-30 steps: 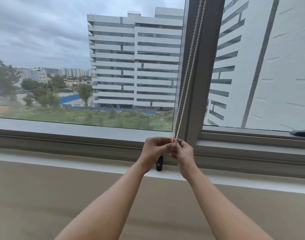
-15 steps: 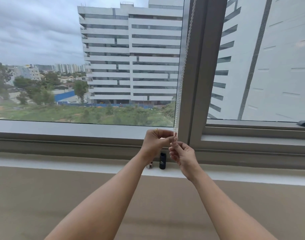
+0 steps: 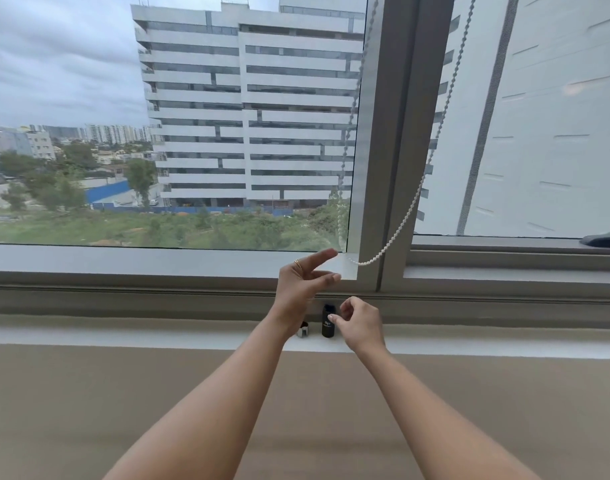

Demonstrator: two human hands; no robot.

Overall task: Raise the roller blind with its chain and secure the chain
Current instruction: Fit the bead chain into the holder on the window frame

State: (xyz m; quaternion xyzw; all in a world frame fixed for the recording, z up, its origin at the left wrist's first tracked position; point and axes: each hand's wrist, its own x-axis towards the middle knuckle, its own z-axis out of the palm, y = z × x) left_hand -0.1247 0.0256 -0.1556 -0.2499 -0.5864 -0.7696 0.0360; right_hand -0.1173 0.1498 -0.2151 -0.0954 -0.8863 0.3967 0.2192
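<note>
The white bead chain [image 3: 405,206] hangs free in a wide loop across the grey window post [image 3: 393,133]. One strand runs down the post's left edge; the other bows out over the right pane. Its lowest point lies just above the frame's bottom rail. My left hand [image 3: 303,282] is open with its fingers spread, and the index tip is just left of the loop's bottom, not touching it. My right hand [image 3: 360,323] is lower, loosely curled and holding nothing. The blind itself is out of view above.
A small black cylinder [image 3: 328,322] stands on the white sill [image 3: 158,336] between my hands, with a small black and white object [image 3: 303,330] beside it. A dark object [image 3: 605,238] lies on the right window ledge. A beige wall lies below the sill.
Both hands held the chain together at the post. They have let go, the right hand has dropped toward the sill, and the chain has swung out to the right.
</note>
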